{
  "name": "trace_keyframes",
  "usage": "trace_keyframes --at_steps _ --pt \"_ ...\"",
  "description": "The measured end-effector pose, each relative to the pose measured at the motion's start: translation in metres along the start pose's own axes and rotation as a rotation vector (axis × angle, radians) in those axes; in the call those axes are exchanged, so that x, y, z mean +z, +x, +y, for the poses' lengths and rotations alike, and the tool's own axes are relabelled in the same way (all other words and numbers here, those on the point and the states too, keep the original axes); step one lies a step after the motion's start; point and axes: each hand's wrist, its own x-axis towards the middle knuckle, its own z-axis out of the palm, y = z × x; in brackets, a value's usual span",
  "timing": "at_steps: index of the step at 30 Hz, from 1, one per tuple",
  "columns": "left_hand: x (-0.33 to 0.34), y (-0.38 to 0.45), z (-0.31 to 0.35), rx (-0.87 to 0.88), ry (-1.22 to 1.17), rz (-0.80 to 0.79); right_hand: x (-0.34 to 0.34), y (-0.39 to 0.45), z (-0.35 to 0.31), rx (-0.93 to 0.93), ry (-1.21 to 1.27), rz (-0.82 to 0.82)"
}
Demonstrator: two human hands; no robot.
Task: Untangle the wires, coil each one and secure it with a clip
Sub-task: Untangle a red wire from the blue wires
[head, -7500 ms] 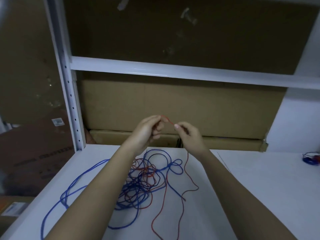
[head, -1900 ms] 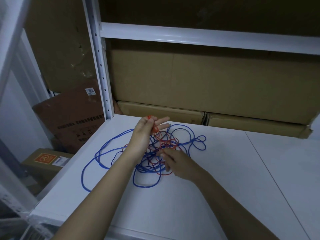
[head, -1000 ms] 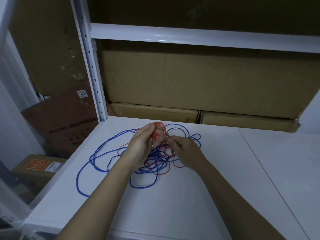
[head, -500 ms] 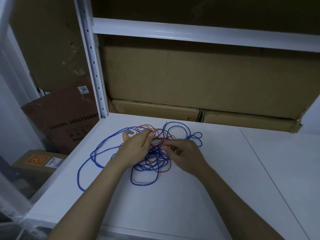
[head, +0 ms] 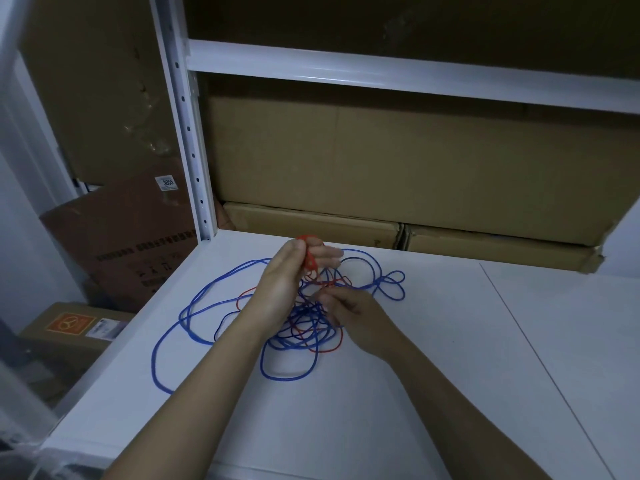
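A blue wire [head: 194, 306] and a red wire [head: 325, 349] lie tangled on the white shelf [head: 450, 358]. My left hand [head: 287, 275] is raised above the tangle and holds a small coil of the red wire [head: 309, 258] between thumb and fingers. My right hand [head: 356, 317] sits lower, on the tangle's right side, with fingertips pinching a strand near the middle. Which strand it pinches is hard to tell. Blue loops spread out to the left and to the back right.
Flat cardboard boxes [head: 415, 168] stand against the back of the shelf under a white crossbar [head: 381, 74]. A white perforated upright [head: 187, 133] marks the left corner. More cartons [head: 117, 237] sit on the floor beyond the left edge.
My left hand has lifted off the tangle with the red coil in its fingers. My right hand has stayed low at the tangle and shifted slightly toward me.
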Motion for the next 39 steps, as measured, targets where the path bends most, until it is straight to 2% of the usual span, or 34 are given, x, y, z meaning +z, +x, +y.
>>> trace_keyframes --at_steps 2,5,6,9,11,13,15,19,23,26,29,34,39 --pt "0.000 0.006 -0.008 0.019 0.233 0.050 0.006 -0.002 0.000 0.003 -0.025 -0.055" --pt "-0.013 0.011 -0.024 0.169 0.978 0.073 0.002 -0.002 0.003 0.034 0.026 -0.037" --pt "-0.017 0.010 -0.027 0.192 1.157 0.061 0.000 -0.002 0.005 0.042 0.011 -0.044" --pt "-0.022 0.007 -0.031 0.208 1.436 -0.054 -0.006 -0.003 0.005 0.015 -0.032 -0.052" --pt "-0.022 0.003 -0.029 0.095 1.373 -0.175 -0.010 0.000 0.006 -0.008 -0.078 0.018" --pt "-0.022 0.000 -0.026 -0.070 1.155 -0.249 -0.016 0.006 0.010 -0.014 -0.060 0.098" --pt "-0.022 -0.004 -0.022 -0.157 0.900 -0.294 -0.021 0.012 0.014 -0.003 0.017 0.132" --pt "-0.022 -0.002 -0.004 -0.196 0.318 -0.298 -0.014 0.015 0.017 0.033 0.182 0.085" --pt "-0.015 0.003 0.009 -0.116 0.032 -0.201 0.001 0.013 0.029 0.060 0.041 -0.062" --pt "-0.010 0.012 0.015 -0.039 0.052 -0.147 0.003 0.015 0.038 0.074 -0.078 -0.061" --pt "-0.008 0.022 0.019 0.010 0.118 -0.039 -0.004 0.021 0.027 0.070 -0.042 0.061" --pt "-0.007 0.035 0.025 0.032 0.026 0.102 -0.026 0.026 -0.019 0.009 0.416 0.374" --pt "-0.003 0.037 0.025 0.046 -0.006 0.126 -0.052 0.029 -0.043 -0.080 0.642 0.506"
